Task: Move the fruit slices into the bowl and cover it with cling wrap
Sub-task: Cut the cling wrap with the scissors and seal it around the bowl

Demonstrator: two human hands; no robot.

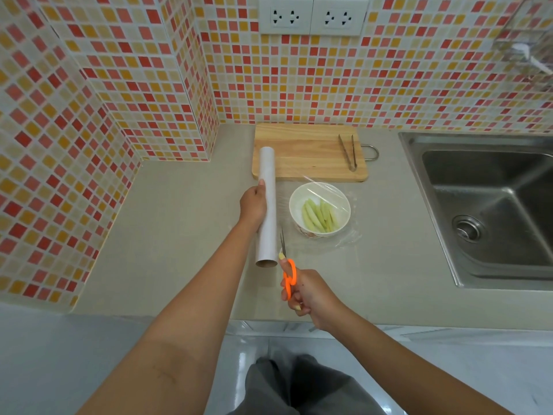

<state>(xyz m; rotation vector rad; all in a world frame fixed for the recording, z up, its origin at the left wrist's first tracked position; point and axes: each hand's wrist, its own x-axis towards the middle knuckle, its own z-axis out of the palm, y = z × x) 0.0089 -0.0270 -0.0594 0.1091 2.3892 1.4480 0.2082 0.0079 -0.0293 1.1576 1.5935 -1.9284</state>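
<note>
Gripping cling wrap roll (267,205), scissors (288,271), covered bowl (319,209)

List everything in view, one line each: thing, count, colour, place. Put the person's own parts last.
bowl: one, white, on the counter in front of the cutting board.
fruit slices: several, pale green, inside the bowl.
cling wrap sheet: one, clear, stretched over the bowl.
cling wrap roll: one, white, left of the bowl.
scissors: one pair, orange handles, near the roll's near end.
cutting board: one, light wood, against the wall.
tongs: one, metal, on the board's right side.
sink: one, steel, at right.
sockets: two, white, on the tiled wall.
left hand: holds the roll.
right hand: holds the scissors.
</note>
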